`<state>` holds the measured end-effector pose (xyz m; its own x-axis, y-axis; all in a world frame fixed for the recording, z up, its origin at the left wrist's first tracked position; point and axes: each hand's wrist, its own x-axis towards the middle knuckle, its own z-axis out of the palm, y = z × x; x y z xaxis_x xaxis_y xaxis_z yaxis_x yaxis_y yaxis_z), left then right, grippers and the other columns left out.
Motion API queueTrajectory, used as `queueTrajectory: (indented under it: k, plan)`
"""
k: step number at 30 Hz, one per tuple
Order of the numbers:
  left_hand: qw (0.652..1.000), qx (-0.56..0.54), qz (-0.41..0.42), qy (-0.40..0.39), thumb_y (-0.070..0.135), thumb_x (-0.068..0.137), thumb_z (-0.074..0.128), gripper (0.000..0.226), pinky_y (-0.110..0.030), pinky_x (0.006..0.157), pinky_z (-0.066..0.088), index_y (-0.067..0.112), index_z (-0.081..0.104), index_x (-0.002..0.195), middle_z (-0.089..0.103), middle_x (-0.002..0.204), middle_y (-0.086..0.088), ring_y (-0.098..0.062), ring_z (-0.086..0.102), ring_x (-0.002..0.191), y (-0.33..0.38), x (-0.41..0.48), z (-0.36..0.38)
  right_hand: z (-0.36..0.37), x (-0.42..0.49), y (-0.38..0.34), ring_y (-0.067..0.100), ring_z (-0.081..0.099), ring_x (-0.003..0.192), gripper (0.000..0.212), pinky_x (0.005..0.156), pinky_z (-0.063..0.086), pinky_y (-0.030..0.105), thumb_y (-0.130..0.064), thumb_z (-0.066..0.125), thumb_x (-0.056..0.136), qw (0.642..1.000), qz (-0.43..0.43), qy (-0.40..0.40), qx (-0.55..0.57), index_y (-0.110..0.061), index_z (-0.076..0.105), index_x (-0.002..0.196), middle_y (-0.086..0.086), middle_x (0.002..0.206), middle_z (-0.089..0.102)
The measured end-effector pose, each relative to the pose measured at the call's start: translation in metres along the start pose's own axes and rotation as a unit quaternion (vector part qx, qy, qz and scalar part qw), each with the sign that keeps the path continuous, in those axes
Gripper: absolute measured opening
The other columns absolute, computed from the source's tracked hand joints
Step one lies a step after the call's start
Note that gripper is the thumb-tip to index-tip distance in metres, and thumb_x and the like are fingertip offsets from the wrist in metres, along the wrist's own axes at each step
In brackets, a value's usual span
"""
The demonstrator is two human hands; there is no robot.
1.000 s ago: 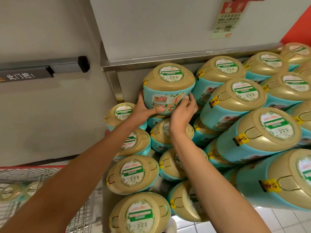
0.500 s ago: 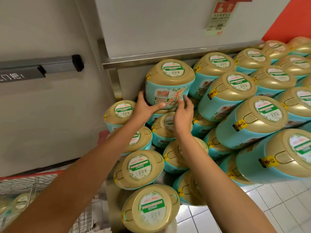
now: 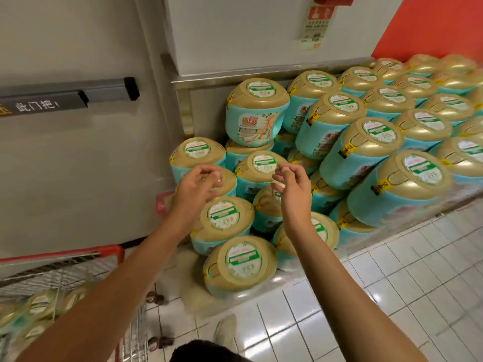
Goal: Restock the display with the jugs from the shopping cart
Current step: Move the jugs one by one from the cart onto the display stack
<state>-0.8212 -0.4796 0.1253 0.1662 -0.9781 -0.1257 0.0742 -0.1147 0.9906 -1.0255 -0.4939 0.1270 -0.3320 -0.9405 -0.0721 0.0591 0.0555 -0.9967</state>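
At the lower left stands one shopping cart (image 3: 60, 253) with a red rim. Inside it at least four jugs (image 3: 39, 307) show their gold lids, but they are blurred and I cannot count them exactly. Between the cart and the left end of the display (image 3: 363, 152) there is a narrow strip of tiled floor (image 3: 392, 283).

The display is a stepped pile of turquoise jugs with gold lids. More than twenty lids are visible, and the far right ones are too blurred to count. Its left column is lower, with open room above it beside the grey wall. One jug, the top jug (image 3: 257, 113), sits at the left end of the highest layer, just under the steel ledge (image 3: 261, 74).

Two hands are in the air in front of the left end. The left hand (image 3: 194, 190) grasps nothing and its fingers are loosely bent. The right hand (image 3: 291, 190) is the same, and it touches no jug. To the right, the floor along the front edge of the display is free.
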Motion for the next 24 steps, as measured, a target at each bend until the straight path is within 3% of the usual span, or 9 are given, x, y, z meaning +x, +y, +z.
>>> queueTrajectory:
  k: [4, 8, 12, 15, 20, 24]
  plan:
    - [1.0, -0.029, 0.0, 0.001, 0.015, 0.105, 0.058, 0.009, -0.027, 0.072, 0.062, 0.011, 0.067, 0.105, 0.075, 0.109, -0.012, -0.017, 0.073, 0.09, -0.009, -0.075, -0.033, -0.012, -0.07, 0.001, 0.015, 0.07, 0.095, 0.016, 0.078, 0.058, 0.027, -0.02, 0.053, 0.108, 0.999, -0.006, -0.041, 0.017, -0.016, 0.068, 0.106, 0.009, 0.104, 0.071]
    - [0.997, -0.06, 0.0, 0.039, 0.011, 0.107, 0.053, 0.014, -0.029, 0.069, 0.06, 0.013, 0.066, 0.102, 0.076, 0.092, -0.002, -0.015, 0.073, 0.08, -0.024, -0.147, -0.078, -0.014, -0.147, 0.008, 0.013, 0.071, 0.089, 0.016, 0.072, 0.057, 0.024, -0.016, 0.054, 0.107, 0.997, -0.015, -0.069, 0.02, -0.015, 0.068, 0.102, 0.004, 0.096, 0.072]
    - [0.996, -0.049, -0.002, 0.07, 0.027, 0.098, 0.057, 0.018, -0.028, 0.071, 0.061, 0.015, 0.068, 0.105, 0.078, 0.096, -0.003, -0.018, 0.075, 0.087, -0.039, -0.22, -0.137, 0.008, -0.223, 0.018, 0.016, 0.065, 0.085, 0.018, 0.074, 0.054, 0.03, -0.013, 0.052, 0.107, 0.992, -0.032, -0.123, 0.006, -0.015, 0.066, 0.096, 0.005, 0.09, 0.068]
    - [0.994, -0.038, -0.005, 0.104, 0.034, 0.097, 0.055, 0.024, -0.027, 0.075, 0.06, 0.02, 0.072, 0.107, 0.077, 0.105, -0.006, -0.021, 0.075, 0.094, -0.049, -0.265, -0.191, 0.041, -0.274, 0.028, 0.015, 0.061, 0.083, 0.017, 0.075, 0.052, 0.032, -0.013, 0.052, 0.108, 0.984, -0.031, -0.178, 0.007, -0.013, 0.066, 0.099, 0.004, 0.088, 0.066]
    - [0.981, -0.037, -0.016, 0.19, 0.031, 0.096, 0.053, 0.021, -0.027, 0.073, 0.059, 0.03, 0.074, 0.093, 0.077, 0.098, -0.005, -0.02, 0.074, 0.089, -0.064, -0.32, -0.29, 0.119, -0.349, 0.054, 0.017, 0.06, 0.079, 0.018, 0.072, 0.05, 0.03, -0.009, 0.05, 0.109, 0.961, -0.011, -0.276, -0.014, -0.005, 0.066, 0.102, 0.005, 0.087, 0.066]
    - [0.967, -0.061, -0.024, 0.244, 0.029, 0.099, 0.055, 0.021, -0.027, 0.075, 0.059, 0.015, 0.071, 0.104, 0.075, 0.103, -0.013, -0.025, 0.074, 0.095, -0.087, -0.355, -0.382, 0.202, -0.403, 0.087, 0.013, 0.062, 0.079, 0.02, 0.073, 0.053, 0.025, -0.011, 0.049, 0.11, 0.931, 0.029, -0.359, -0.049, -0.007, 0.065, 0.098, 0.0, 0.086, 0.067]
